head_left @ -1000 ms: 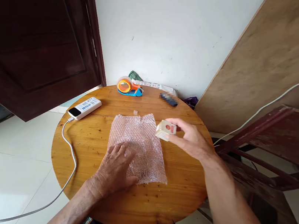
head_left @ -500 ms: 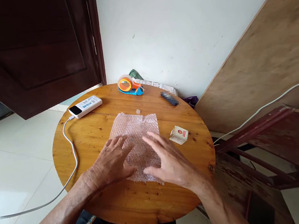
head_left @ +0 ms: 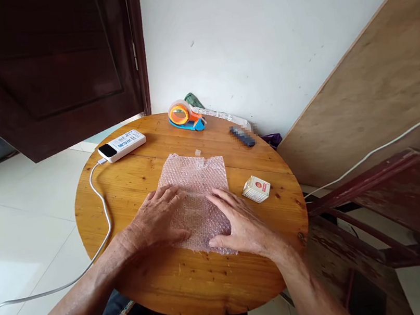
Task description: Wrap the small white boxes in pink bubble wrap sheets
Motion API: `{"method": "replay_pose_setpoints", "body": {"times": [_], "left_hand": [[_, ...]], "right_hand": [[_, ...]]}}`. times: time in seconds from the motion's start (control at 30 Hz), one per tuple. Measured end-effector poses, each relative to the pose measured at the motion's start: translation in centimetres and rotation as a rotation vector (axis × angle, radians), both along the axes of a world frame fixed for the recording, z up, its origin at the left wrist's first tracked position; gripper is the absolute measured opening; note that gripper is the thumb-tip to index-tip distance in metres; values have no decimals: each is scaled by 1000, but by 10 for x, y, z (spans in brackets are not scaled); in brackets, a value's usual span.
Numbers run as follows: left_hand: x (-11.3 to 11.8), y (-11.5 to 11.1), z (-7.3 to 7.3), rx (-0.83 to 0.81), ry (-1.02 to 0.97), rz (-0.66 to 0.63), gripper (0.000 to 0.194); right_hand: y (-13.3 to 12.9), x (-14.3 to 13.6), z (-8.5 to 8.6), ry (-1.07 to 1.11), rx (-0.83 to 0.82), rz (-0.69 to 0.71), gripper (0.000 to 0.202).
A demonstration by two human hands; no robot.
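A sheet of clear, pinkish bubble wrap (head_left: 194, 181) lies on the round wooden table (head_left: 199, 296) in front of me. My left hand (head_left: 160, 215) rests on its left side, palm down, fingers stretched out and thumb pointing inward. On the right side of the sheet is my right hand (head_left: 239, 224), fingers spread and thumb apart. Neither hand grips anything. To the right of my right hand sits a small white box (head_left: 256, 188) with a red emblem.
An orange and blue tape dispenser (head_left: 187, 115) stands at the table's back edge. A white power bank (head_left: 123, 145) with a white cable (head_left: 103, 205) lies back left. A dark object (head_left: 242, 136), partly pixelated, lies back right. Behind are a wall (head_left: 238, 32) and a dark door (head_left: 61, 58).
Both hands have lowered onto the bubble wrap, which now looks flatter. The view has shifted slightly. The small box appears at a somewhat different angle.
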State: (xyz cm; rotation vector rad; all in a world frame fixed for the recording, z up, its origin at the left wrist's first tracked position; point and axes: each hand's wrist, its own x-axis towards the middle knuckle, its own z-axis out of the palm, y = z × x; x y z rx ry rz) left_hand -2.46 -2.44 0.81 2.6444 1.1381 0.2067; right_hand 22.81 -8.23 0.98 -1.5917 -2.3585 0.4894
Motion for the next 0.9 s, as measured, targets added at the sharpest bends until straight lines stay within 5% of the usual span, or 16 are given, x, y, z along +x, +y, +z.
{"method": "replay_pose_setpoints", "body": {"times": [0.17,0.33,0.57,0.9], "left_hand": [[-2,-25,2,111,-79,14,68],[-4,-44,-5,66,-111,-120,58],[-16,-42,-20,101,-292,-117,52],[-15,-36,-24,80,-431,-85,25]], "right_hand": [[-22,2,-6,82,96,-88,67],[-35,-6,-25,85,238,-167,54],[-32,-5,-26,133,268,-161,52],[-25,-3,-29,222,296,-219,29]]}}
